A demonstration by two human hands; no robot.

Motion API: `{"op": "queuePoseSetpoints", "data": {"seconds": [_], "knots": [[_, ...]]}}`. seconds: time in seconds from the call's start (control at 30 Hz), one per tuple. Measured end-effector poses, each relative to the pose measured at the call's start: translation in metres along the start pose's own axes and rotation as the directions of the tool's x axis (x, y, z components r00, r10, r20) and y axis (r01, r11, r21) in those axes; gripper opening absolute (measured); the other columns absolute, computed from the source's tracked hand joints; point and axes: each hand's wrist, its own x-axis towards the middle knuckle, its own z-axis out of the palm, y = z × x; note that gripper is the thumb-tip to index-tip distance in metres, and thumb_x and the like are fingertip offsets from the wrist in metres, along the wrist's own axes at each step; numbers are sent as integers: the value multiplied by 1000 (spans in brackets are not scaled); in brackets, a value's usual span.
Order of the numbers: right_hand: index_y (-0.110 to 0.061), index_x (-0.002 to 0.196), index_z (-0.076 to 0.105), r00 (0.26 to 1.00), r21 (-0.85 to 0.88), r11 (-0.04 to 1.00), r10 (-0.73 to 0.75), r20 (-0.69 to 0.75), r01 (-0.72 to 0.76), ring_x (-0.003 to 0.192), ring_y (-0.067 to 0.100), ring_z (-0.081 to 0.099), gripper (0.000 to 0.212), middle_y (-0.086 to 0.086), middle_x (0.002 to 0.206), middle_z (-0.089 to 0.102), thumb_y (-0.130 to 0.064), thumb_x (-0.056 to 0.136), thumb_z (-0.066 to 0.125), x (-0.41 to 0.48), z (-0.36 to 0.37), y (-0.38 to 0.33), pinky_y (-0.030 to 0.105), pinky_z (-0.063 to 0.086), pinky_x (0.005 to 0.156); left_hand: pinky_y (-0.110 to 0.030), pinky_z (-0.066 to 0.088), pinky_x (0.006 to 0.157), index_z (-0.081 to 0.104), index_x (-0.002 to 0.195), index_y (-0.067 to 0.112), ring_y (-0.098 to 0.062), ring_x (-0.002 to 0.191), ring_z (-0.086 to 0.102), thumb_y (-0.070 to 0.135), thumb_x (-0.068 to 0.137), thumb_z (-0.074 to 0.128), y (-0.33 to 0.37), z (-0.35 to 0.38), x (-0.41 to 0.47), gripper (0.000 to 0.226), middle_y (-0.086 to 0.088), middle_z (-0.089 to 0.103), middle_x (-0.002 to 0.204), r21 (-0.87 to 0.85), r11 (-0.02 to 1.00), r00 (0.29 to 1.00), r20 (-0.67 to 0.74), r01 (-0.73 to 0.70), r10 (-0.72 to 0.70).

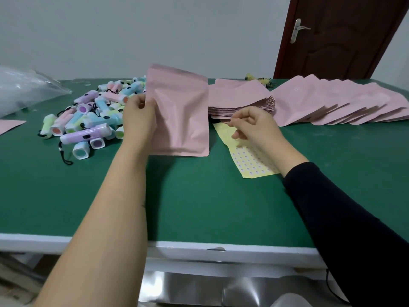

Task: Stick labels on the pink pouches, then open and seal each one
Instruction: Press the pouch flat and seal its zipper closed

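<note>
- The left hand (139,116) is reaching forward on a bare forearm and gripping a flat, matte pink foil pouch (179,114) by its left edge, thumb on the near face and fingers curled behind it.
- The pouch is standing upright, held in the air over the green-topped work table (194,200), its lower edge hanging just above the surface.
- The right hand (254,127), coming out of a black sleeve (345,218), is hovering over a yellow sheet of small round labels (250,161) with its fingers curled and thumb and forefinger meeting at the tips. Whether a label is pinched there is too small to tell.
- The two hands are working apart, with the pouch between them.
- The label sheet is lying flat on the table, its far end running under the right hand toward a neat stack of flat pink pouches (239,99).
- A fanned row of overlapping pink pouches (332,103) is spreading along the right of the table.
- A heap of pastel plastic flashlights with black cords (88,120) is sitting to the left, partly hidden by the held pouch.
- A crumpled clear plastic bag (24,89) is lying at the far left, and a dark red wooden door (343,41) is standing behind.
</note>
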Motion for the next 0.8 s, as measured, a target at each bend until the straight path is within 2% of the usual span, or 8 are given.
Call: {"op": "queuePoseSetpoints", "data": {"seconds": [0.17,0.3,0.37,0.47,0.53,0.63,0.7,0.8], "knots": [[-18,87,63,1000,214,977,6,-29,0,47,0,53,12,-4,76,70,-7,92,62,14,14,-14,15,50,59,-12,34,55,51,76,29,-2,65,42,28,99,46,4,6,-2,24,14,50,74,-63,997,999,-7,-43,43],[-18,90,64,999,338,941,0,-51,17,58,2,53,9,-7,78,65,-10,92,62,30,31,-28,17,46,59,-7,35,59,52,84,24,4,68,44,27,102,44,5,9,-7,19,15,52,78,-8,993,991,-59,-122,121],[-22,89,66,999,292,955,-28,-47,40,68,-1,55,8,-10,80,61,-15,92,64,34,36,-31,16,45,63,-4,36,63,54,93,20,7,71,46,25,102,44,5,9,-8,15,17,53,81,-5,990,987,-67,-144,143],[-25,84,66,995,152,984,-94,-31,97,60,-12,53,12,-12,77,60,-15,92,65,34,37,-31,5,40,60,-3,36,63,57,97,19,8,72,47,24,102,45,4,9,-6,14,17,55,84,1,990,988,-61,-142,142],[-19,87,66,990,73,987,-140,-21,141,64,-9,55,10,-7,79,61,-11,92,63,33,33,-31,2,39,60,-3,36,62,57,94,20,10,68,48,24,102,46,4,11,-6,14,17,55,82,0,990,989,-49,-139,139],[-14,90,67,979,-54,978,-202,-8,201,96,11,61,8,9,112,61,-8,92,62,34,27,-30,11,46,84,-5,38,62,57,88,21,8,66,48,22,101,47,4,13,-8,16,16,55,79,-1,989,988,-31,-150,150],[-20,89,67,972,-146,962,-235,4,233,121,15,51,11,9,131,52,-10,91,63,34,26,-30,14,37,101,-8,38,62,58,90,18,3,69,47,22,100,47,5,14,-8,15,15,55,80,-4,989,988,-21,-150,150],[-23,91,67,961,-186,944,-277,13,275,129,10,41,13,5,132,48,-10,90,64,32,29,-30,3,28,97,-10,37,62,57,89,19,1,69,46,22,100,47,6,14,-8,15,14,54,78,-5,989,989,-22,-148,148]]}}
